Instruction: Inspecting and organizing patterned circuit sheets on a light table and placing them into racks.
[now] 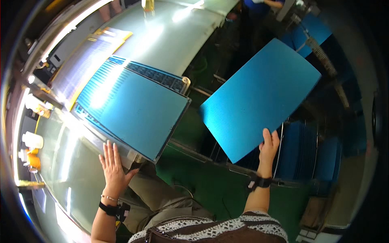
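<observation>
Fingers of the right hand pinch the lower right edge of a loose blue panel, with what looks like the thumb on its upper face; the grip underneath is hidden. The panel hangs tilted out to the right, over the gap beside the tabletop and apart from the second blue panel, which lies there on a dark gridded piece. The left hand lies flat with its fingers stretched out, slightly spread, and its thumb held apart, just beside the second panel's near edge, gripping nothing; whether its fingertips touch that edge, I cannot tell. Held from one side only, a broad sheet like this probably wants to dip at its far corner, so a firm pinch and a steady wrist should serve best. It seems wise to keep fingertips near the rim to spare the smooth face, and to keep the corners clear of the metal rack beyond the right hand.
</observation>
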`<state>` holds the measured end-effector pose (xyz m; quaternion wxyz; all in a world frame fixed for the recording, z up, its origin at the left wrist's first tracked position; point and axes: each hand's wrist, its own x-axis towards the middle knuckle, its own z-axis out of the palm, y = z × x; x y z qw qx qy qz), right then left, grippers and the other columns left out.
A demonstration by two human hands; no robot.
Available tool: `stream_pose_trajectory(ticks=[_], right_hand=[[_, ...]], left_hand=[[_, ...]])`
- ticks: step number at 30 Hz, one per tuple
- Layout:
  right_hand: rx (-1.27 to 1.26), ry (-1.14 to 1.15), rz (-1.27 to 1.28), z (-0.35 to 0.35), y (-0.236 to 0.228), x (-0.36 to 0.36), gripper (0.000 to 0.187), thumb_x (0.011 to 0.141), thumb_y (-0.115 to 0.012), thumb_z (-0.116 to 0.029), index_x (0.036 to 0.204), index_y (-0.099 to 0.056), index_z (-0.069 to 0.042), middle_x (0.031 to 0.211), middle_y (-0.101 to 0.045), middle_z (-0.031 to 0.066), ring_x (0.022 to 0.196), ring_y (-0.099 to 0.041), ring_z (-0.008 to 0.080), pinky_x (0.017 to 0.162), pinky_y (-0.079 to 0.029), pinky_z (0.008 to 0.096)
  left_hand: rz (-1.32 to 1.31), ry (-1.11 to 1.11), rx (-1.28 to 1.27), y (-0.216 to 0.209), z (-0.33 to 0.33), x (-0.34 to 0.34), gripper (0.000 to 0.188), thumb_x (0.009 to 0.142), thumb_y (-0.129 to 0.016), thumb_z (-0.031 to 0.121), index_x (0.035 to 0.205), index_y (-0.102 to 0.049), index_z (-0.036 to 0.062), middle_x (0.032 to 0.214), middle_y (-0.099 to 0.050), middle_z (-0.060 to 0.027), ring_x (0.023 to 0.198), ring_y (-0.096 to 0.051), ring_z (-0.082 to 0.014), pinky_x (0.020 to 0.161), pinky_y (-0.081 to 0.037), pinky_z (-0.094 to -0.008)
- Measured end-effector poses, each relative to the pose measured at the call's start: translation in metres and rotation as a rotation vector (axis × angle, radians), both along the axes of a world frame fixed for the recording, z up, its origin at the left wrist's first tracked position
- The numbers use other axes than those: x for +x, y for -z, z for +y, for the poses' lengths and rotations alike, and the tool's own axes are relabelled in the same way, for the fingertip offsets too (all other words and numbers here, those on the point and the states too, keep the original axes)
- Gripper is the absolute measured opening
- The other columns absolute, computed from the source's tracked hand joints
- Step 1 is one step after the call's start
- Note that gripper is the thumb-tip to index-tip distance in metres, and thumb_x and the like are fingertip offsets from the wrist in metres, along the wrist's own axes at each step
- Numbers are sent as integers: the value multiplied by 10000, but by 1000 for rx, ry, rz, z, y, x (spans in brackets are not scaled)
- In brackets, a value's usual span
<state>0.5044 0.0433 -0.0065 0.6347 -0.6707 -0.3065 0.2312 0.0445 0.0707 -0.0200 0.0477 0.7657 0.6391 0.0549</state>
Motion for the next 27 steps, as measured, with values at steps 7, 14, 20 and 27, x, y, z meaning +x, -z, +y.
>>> stream_pose_trajectory(ticks=[7, 14, 20, 27], right_hand=[[238, -462, 423, -19, -25, -96, 393, 844, -611, -60, 1219, -500, -28, 1045, -589, 43, 930, -578, 178, 786, -482, 321], [-170, -915, 756, -32, -1, -285, 387, 805, -612, 36, 1175, -530, -42, 1074, -587, 53, 953, -592, 203, 795, -512, 324], [-601, -1446, 690, -69, 41, -393, 208, 894, -571, -67, 1083, -613, 10, 1089, -637, 125, 917, -634, 177, 773, -535, 298], [-400, -1866, 18, -38, 9, -356, 183, 919, -519, -115, 930, -653, 10, 913, -696, 105, 831, -654, 149, 754, -522, 282]], left_hand=[[-648, -21, -162, -34, -59, -33, 693, 868, -602, 404, 1352, -371, -35, 1393, -367, -263, 1355, -279, -359, 1099, -240, -422], [-1503, -578, -292, -42, -151, -95, 575, 944, -507, 393, 1333, -403, -17, 1252, -529, -104, 1168, -479, -173, 994, -379, -304], [-2006, -946, 382, 13, -224, -171, 331, 909, -602, 262, 1109, -510, 15, 907, -608, -64, 762, -594, -166, 675, -509, -299], [-1889, -1043, 329, 17, -296, -251, 316, 940, -541, 217, 1167, -521, -2, 1034, -627, -110, 876, -613, -212, 777, -524, -354]])
